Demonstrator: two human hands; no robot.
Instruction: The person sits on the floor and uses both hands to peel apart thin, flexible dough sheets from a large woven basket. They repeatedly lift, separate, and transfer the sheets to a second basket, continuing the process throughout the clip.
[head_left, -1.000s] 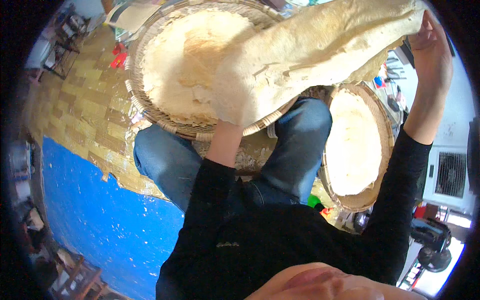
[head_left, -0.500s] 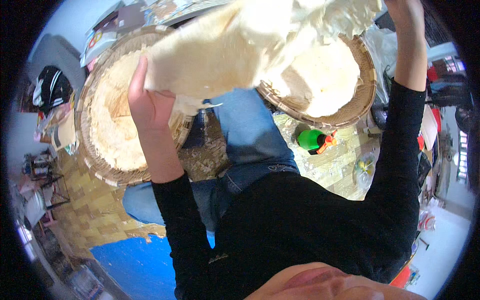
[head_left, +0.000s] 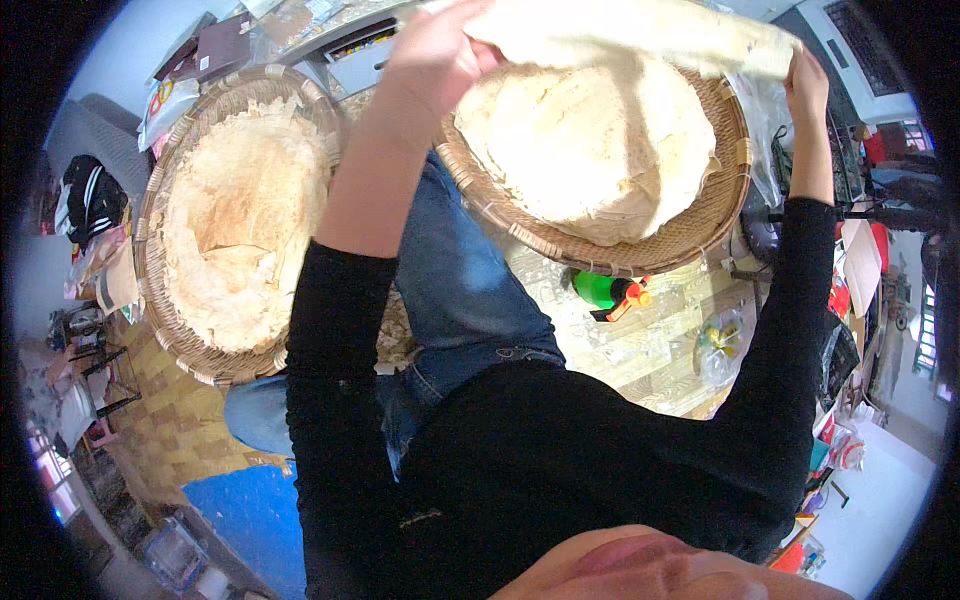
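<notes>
A thin, cream-coloured pliable sheet (head_left: 640, 35) stretches between my hands above the right-hand basket, its far part cut off by the top edge of the view. My left hand (head_left: 440, 60) pinches its left end. At the other end my right hand (head_left: 806, 88) grips the corner. Below lies a round pile of similar pale sheets (head_left: 570, 150) in a woven basket (head_left: 640, 265), with a shadow across it. To the left, a second woven basket (head_left: 190, 362) holds more pale sheets (head_left: 245, 200), browner in the middle and ragged at the rim.
A green spray bottle (head_left: 595, 288) with an orange head stands on the floor by the right basket. Beside it lies a clear plastic bag (head_left: 718, 345). My jeans-clad leg (head_left: 465, 270) lies between the baskets. A blue mat (head_left: 250, 520) is at lower left.
Both hands have carried the sheet from between the baskets to over the right one. My left hand has moved right and up; the right hand has come down slightly. The sheet is now spread straighter.
</notes>
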